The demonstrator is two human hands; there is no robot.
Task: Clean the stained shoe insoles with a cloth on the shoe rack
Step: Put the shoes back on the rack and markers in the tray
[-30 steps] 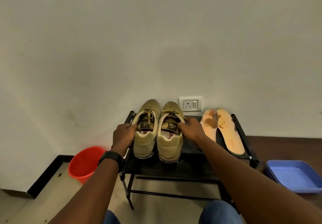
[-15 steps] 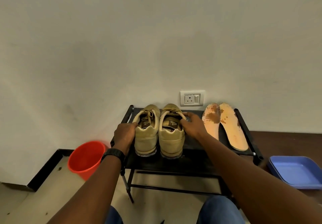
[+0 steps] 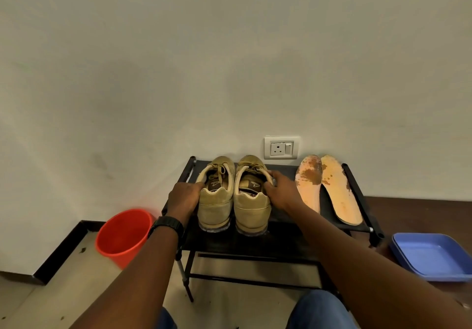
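Insoles point(image 3: 307, 190) on rack point(image 3: 281, 241) | beside right grip point(image 3: 281, 193), untouched | grip holds shoe point(image 3: 251, 208)

A plain off-white wall point(image 3: 229, 47) fills most of the view, dimly lit, with faint scuffs low on the left. A white socket plate point(image 3: 281, 147) sits low on it, just above a black metal-framed shoe rack point(image 3: 281, 241) standing against the wall. Black skirting point(image 3: 61, 249) edges pale floor point(image 3: 51, 300) on the left; dark brown flooring point(image 3: 421, 213) lies right. An orange bucket point(image 3: 122, 236) stands left of the rack, a blue tray point(image 3: 431, 257) right
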